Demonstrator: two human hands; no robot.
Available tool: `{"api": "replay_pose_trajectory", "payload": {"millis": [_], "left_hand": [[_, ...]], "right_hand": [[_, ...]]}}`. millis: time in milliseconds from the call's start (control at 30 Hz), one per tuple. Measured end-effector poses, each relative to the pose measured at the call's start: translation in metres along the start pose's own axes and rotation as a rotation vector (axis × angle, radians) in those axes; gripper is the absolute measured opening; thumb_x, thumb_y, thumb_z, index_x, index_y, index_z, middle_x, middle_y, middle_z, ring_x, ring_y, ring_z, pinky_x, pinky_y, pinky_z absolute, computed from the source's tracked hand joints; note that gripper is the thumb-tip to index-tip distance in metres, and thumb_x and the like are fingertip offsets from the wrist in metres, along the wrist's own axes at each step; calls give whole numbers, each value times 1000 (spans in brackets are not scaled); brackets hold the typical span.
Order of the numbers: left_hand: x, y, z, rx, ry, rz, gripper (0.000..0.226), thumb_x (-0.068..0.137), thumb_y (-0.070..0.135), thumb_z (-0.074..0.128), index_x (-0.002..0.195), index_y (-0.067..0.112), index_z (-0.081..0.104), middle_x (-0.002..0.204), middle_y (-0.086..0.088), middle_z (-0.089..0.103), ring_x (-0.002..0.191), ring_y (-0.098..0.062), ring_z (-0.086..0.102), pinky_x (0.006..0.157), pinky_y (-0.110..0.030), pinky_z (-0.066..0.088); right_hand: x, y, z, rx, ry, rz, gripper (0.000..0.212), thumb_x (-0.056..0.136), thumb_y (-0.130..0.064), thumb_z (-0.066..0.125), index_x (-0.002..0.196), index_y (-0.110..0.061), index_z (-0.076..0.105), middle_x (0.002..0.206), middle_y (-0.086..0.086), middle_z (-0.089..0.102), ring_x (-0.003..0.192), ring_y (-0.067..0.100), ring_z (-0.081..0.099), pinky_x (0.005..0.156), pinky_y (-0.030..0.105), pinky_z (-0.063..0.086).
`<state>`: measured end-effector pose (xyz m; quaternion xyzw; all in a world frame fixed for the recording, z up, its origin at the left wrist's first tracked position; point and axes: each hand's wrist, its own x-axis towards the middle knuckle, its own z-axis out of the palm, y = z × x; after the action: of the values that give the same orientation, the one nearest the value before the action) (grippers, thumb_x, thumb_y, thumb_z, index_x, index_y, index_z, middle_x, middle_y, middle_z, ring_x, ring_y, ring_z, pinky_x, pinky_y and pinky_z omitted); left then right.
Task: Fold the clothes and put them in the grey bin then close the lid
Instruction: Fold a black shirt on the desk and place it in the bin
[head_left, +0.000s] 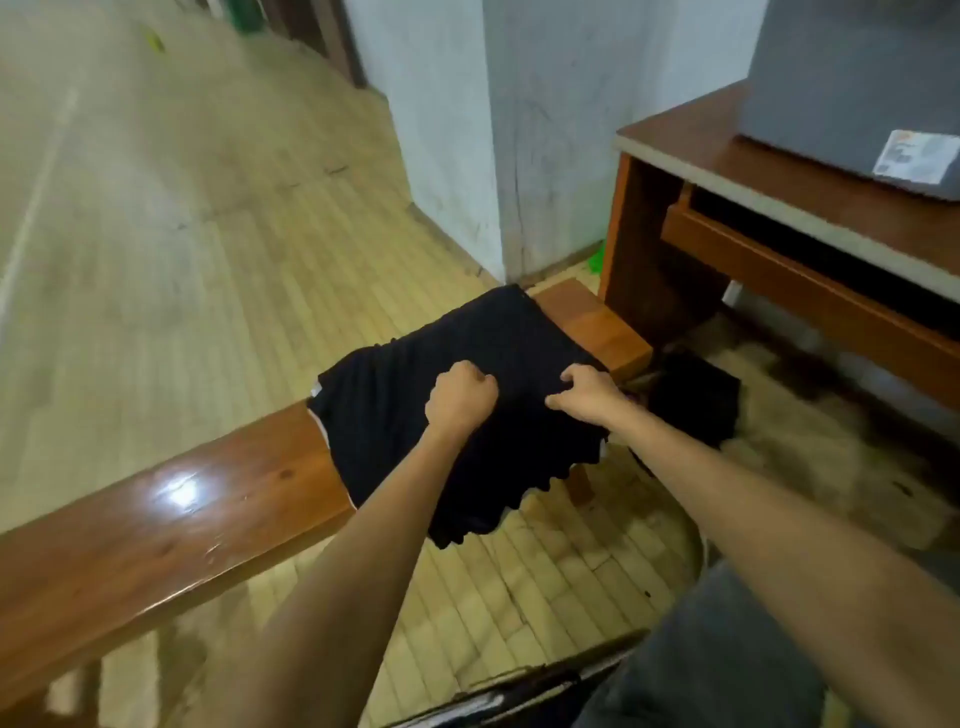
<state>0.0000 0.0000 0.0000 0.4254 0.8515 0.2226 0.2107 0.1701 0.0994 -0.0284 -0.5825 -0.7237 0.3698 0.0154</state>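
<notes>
Long wooden bench (156, 519) runs across the shot, and beside its far end stands a brown desk (727, 150) with the grey bin (852, 88) on top. The bin's top is cut off by the frame, so whether the lid is on or off cannot be told. Well apart from it, a black garment (467, 338) lies draped over the bench end, its near edge hanging off towards the floor. It looks part-folded at best, loose and rumpled along that hanging edge. Just past the bench on the right, a second dark heap (696, 395) sits low down, possibly more clothing waiting; too dark to say.

So this reads as early days: folding under way, nothing visibly in the bin, the lid job yet to come.

Now the hands, both arms stretched forward, side by side on the cloth. The left hand (460, 400) is balled into a fist, bunching fabric. The right hand (587, 395) has its fingers curled down, pinching the cloth close alongside.
</notes>
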Motion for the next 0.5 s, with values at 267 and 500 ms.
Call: {"api": "replay_pose_trajectory", "payload": {"millis": [267, 500], "left_hand": [[-15, -72, -27, 15, 374, -434, 40, 98, 25, 52, 133, 6, 48, 140, -18, 51, 130, -40, 46, 107, -53, 40], [-36, -149, 10, -429, 278, -751, 68, 79, 38, 63, 136, 6, 44, 124, -16, 60, 104, -38, 63, 89, -51, 59]], "right_hand": [[47, 12, 16, 38, 244, 196, 71, 91, -23, 73, 149, -5, 36, 151, 17, 38, 128, 43, 52, 99, 53, 53], [47, 58, 20, 49, 133, 155, 34, 96, -16, 69, 125, -1, 60, 124, 18, 64, 107, 39, 65, 73, 41, 54]]}}
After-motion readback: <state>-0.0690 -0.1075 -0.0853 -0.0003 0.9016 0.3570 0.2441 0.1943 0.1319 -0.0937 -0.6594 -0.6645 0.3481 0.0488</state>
